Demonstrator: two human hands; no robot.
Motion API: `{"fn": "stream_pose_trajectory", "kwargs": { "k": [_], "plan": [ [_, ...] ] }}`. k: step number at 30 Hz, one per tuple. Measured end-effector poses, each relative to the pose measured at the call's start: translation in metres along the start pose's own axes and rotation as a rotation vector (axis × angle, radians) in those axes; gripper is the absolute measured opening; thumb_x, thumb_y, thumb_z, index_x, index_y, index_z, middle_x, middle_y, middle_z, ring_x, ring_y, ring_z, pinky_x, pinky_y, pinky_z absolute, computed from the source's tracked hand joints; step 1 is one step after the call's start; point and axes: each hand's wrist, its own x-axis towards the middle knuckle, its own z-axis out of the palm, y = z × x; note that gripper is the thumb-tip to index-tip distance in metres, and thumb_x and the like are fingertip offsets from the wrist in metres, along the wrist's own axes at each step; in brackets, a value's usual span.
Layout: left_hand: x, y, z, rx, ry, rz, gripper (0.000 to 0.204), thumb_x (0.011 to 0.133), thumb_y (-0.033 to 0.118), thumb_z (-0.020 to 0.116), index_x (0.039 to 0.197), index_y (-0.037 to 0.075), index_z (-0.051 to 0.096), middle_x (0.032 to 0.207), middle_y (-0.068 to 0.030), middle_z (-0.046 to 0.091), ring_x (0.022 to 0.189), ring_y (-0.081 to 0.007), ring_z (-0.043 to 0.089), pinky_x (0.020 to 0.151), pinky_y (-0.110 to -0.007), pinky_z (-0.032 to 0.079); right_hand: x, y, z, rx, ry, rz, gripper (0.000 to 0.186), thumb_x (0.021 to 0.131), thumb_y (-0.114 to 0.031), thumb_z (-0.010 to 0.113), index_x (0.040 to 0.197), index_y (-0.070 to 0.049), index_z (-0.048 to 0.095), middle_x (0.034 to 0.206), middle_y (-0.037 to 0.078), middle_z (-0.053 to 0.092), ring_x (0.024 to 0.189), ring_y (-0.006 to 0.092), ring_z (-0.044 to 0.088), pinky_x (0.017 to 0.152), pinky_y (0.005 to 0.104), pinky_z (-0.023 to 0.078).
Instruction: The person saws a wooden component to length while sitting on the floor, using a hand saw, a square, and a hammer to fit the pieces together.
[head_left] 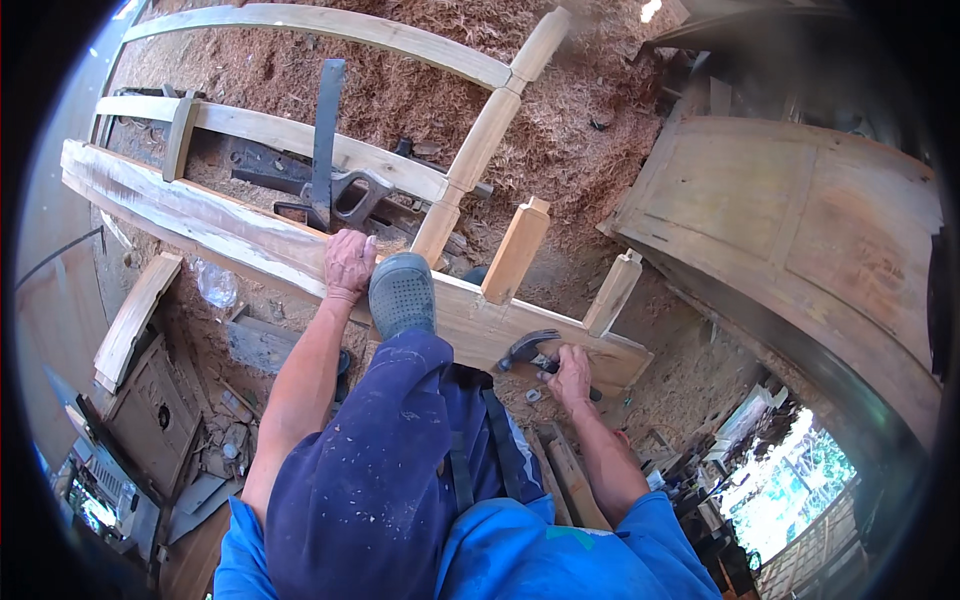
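My left hand (349,264) is closed over the upper edge of a long wooden board (215,222), right beside my shoe. A grey-green perforated clog (403,292) on my foot rests on that board. In my right hand (568,378) is a claw hammer (525,347), its dark head in front of the board's right part. Two short wooden posts, one a squared post (518,252) and the other a smaller post (613,292), stand up from the board's edge. A longer shaped post (482,140) rises further left, joined to curved rails.
A handsaw (327,140) stands blade-up behind the board. Wood shavings (570,140) cover the ground beyond. A large wooden panelled piece (790,220) fills the right side. A clear plastic bag (216,284) and loose wood pieces (135,310) lie to the left.
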Motion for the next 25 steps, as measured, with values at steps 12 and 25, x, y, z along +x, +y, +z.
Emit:
{"fn": "stream_pose_trajectory", "kwargs": {
  "k": [12, 25],
  "plan": [
    [0.057, -0.067, -0.050, 0.262, 0.149, -0.248, 0.035, 0.083, 0.018, 0.069, 0.111, -0.001, 0.056, 0.111, -0.0216, 0.060, 0.107, -0.0384, 0.055, 0.096, -0.048, 0.044, 0.003, 0.006, 0.002, -0.002, 0.071, -0.080, 0.046, 0.062, -0.016, 0.091, 0.091, -0.006, 0.056, 0.093, 0.014, 0.056, 0.094, 0.0360, 0.057, 0.082, 0.0469, 0.046],
    [0.101, -0.152, -0.085, 0.392, -0.974, -0.330, 0.072, 0.075, 0.041, 0.083, 0.134, 0.009, 0.058, 0.124, -0.0197, 0.064, 0.119, -0.0372, 0.058, 0.102, -0.047, 0.047, -0.008, 0.003, -0.015, 0.326, 0.086, -0.107, 0.044, 0.076, -0.023, 0.081, 0.112, -0.005, 0.064, 0.105, 0.016, 0.063, 0.103, 0.0345, 0.061, 0.092, 0.0448, 0.048]
  ]
}}
